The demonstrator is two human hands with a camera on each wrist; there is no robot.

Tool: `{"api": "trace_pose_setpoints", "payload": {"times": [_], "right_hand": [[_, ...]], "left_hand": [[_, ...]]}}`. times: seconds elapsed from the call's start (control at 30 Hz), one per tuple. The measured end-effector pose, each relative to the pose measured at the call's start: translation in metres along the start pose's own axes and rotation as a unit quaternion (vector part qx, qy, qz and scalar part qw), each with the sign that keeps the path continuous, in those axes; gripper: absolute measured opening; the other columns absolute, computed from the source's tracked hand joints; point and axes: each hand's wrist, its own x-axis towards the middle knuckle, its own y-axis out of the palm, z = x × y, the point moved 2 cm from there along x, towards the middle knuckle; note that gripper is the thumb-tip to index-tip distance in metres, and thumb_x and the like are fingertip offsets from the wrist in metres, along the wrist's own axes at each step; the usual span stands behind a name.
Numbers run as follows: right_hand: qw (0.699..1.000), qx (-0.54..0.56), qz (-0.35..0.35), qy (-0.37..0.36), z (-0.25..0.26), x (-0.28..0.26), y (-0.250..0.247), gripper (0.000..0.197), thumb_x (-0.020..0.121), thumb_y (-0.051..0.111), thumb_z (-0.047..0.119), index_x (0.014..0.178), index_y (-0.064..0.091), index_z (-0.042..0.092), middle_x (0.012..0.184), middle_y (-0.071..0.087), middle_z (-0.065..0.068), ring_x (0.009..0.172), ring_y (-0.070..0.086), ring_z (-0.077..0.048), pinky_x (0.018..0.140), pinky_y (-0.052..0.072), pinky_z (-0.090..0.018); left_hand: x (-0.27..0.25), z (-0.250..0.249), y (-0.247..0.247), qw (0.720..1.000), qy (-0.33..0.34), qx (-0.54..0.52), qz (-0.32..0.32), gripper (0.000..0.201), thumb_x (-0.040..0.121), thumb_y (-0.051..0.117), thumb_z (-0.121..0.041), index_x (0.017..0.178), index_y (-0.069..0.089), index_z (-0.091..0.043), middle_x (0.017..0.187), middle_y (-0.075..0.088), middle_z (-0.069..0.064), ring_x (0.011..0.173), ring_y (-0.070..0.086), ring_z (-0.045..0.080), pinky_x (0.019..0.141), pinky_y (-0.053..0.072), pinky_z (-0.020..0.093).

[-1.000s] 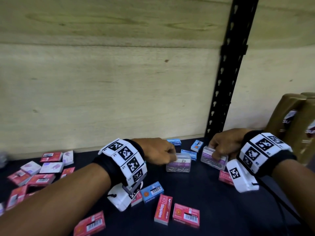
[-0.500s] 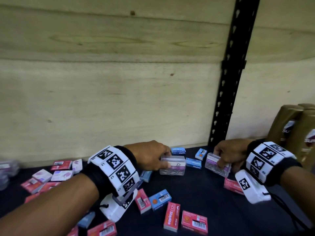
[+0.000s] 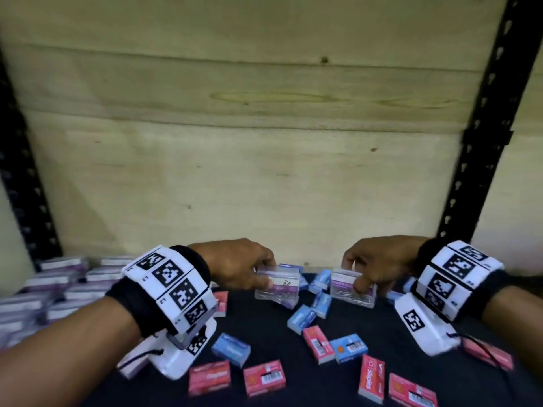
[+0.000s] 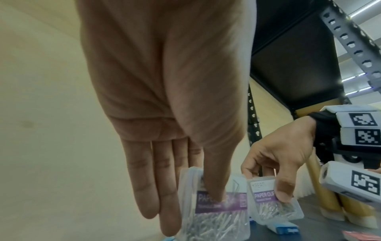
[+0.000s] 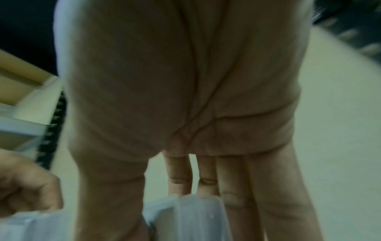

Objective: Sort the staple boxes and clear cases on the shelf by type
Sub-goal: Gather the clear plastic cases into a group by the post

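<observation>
My left hand (image 3: 266, 274) pinches a clear paper-clip case (image 3: 277, 284) with a purple label, thumb on its front and fingers behind, held tilted just above the dark shelf (image 3: 264, 324). Beside it my right hand (image 3: 357, 279) pinches a second clear case (image 3: 352, 287) the same way. The left wrist view shows both cases (image 4: 222, 216) (image 4: 274, 205) close together, apart. The right wrist view is blurred; the case (image 5: 185, 216) shows under the fingers. Red staple boxes (image 3: 264, 377) and blue staple boxes (image 3: 230, 349) lie scattered below. Several clear cases (image 3: 58, 283) are piled at the left.
A plywood wall (image 3: 235, 171) closes the back of the shelf. Black slotted uprights stand at the right (image 3: 482, 142) and left (image 3: 23, 171). Gold bottles (image 4: 329, 203) stand to the right of my right hand.
Both hands have lifted their clear cases off the shelf and carried them left. The view has swung left, bringing the pile of clear cases into sight.
</observation>
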Motion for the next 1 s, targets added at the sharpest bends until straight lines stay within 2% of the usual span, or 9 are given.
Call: {"api": "trace_pose_setpoints", "payload": {"times": [0.1,0.23,0.4,0.47,0.6,0.7,0.83,0.93,1.0], "right_hand": [[0.997,-0.035,0.011,-0.064,0.055,0.011,0.008,0.018,0.086,0.072,0.023,0.099,0.059,0.024,0.103,0.073,-0.006,0.085,0.073,-0.033,0.078,0.059,-0.038],[0.984,-0.076,0.003,-0.16,0.132,0.024,0.02,0.026,0.083,0.073,0.03,0.106,0.063,0.023,0.101,0.073,-0.003,0.07,0.064,-0.016,0.073,0.053,-0.032],[0.96,-0.101,0.0,-0.261,0.219,0.029,0.041,0.024,0.085,0.072,0.03,0.107,0.063,0.026,0.104,0.07,0.003,0.087,0.062,-0.015,0.075,0.046,-0.027],[0.949,-0.118,0.008,-0.291,0.25,0.03,0.052,0.029,0.085,0.071,0.031,0.112,0.063,0.024,0.109,0.069,0.001,0.094,0.063,-0.018,0.078,0.046,-0.029],[0.932,-0.135,0.03,-0.336,0.296,0.03,0.076,0.034,0.087,0.069,0.031,0.119,0.062,0.022,0.112,0.068,0.002,0.1,0.063,-0.02,0.084,0.05,-0.031],[0.92,-0.146,0.048,-0.36,0.326,0.03,0.094,0.039,0.087,0.069,0.034,0.123,0.06,0.022,0.105,0.065,0.006,0.097,0.061,-0.018,0.085,0.05,-0.031],[0.905,-0.17,0.041,-0.387,0.354,0.028,0.112,0.045,0.089,0.068,0.037,0.129,0.057,0.019,0.1,0.056,0.007,0.091,0.053,-0.016,0.077,0.042,-0.025],[0.902,-0.176,0.032,-0.393,0.37,0.027,0.121,0.049,0.088,0.068,0.04,0.13,0.056,0.018,0.103,0.057,0.005,0.093,0.053,-0.017,0.081,0.045,-0.028],[0.9,-0.183,0.027,-0.394,0.38,0.027,0.125,0.048,0.088,0.068,0.04,0.127,0.058,0.014,0.11,0.063,-0.002,0.096,0.058,-0.023,0.084,0.049,-0.034]], "left_hand": [[-0.037,0.032,-0.001,0.999,-0.047,0.003,0.0,0.034,0.095,0.058,-0.042,0.125,0.055,-0.026,0.116,0.063,-0.007,0.096,0.058,0.012,0.08,0.044,0.025],[-0.092,0.078,-0.005,0.991,-0.128,-0.027,-0.01,0.031,0.093,0.061,-0.041,0.121,0.055,-0.028,0.102,0.066,-0.011,0.086,0.062,0.009,0.076,0.048,0.025],[-0.164,0.124,-0.007,0.975,-0.219,-0.044,-0.008,0.027,0.092,0.063,-0.038,0.116,0.056,-0.027,0.099,0.065,-0.013,0.084,0.062,0.008,0.065,0.046,0.014],[-0.191,0.138,-0.004,0.966,-0.254,-0.049,0.003,0.027,0.091,0.065,-0.038,0.115,0.056,-0.029,0.103,0.064,-0.012,0.082,0.061,0.007,0.07,0.048,0.017],[-0.233,0.16,0.008,0.944,-0.327,-0.015,0.043,0.03,0.091,0.066,-0.035,0.118,0.055,-0.034,0.095,0.056,-0.018,0.076,0.052,-0.001,0.063,0.037,0.014],[-0.259,0.176,0.018,0.929,-0.363,-0.036,0.068,0.029,0.089,0.067,-0.034,0.115,0.055,-0.035,0.104,0.06,-0.015,0.088,0.058,0.008,0.067,0.042,0.017],[-0.28,0.19,0.028,0.915,-0.393,-0.029,0.089,0.033,0.089,0.066,-0.036,0.12,0.053,-0.037,0.106,0.054,-0.016,0.093,0.054,0.007,0.07,0.039,0.017],[-0.288,0.199,0.033,0.907,-0.41,-0.002,0.099,0.035,0.088,0.066,-0.041,0.12,0.053,-0.042,0.098,0.051,-0.019,0.101,0.051,0.008,0.08,0.038,0.022],[-0.29,0.205,0.036,0.903,-0.418,0.0,0.102,0.037,0.087,0.067,-0.042,0.121,0.052,-0.041,0.093,0.049,-0.019,0.101,0.051,0.008,0.082,0.038,0.023]]}}
